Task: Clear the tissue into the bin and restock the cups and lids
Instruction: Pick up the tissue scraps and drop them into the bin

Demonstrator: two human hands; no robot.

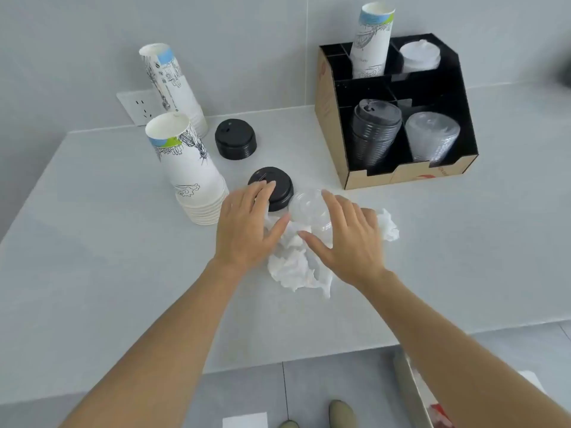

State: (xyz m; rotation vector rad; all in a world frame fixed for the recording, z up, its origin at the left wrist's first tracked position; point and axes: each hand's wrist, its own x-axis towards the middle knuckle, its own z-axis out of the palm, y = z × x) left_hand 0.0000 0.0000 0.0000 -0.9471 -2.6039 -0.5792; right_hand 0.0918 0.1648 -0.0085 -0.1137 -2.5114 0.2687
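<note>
Crumpled white tissue lies on the grey counter, partly under both hands. My left hand hovers open over its left side, fingertips reaching a black lid stack. My right hand is spread open over the right side, beside a clear lid stack. A second black lid stack sits further back. Two upside-down stacks of printed paper cups stand at the left. The black organiser at the right holds cups, white, black and clear lids.
A wall socket sits behind the cup stacks. Below the counter's front edge are grey floor tiles, my shoes, and the rim of a bin or box at the lower right. A white sheet lies on the floor.
</note>
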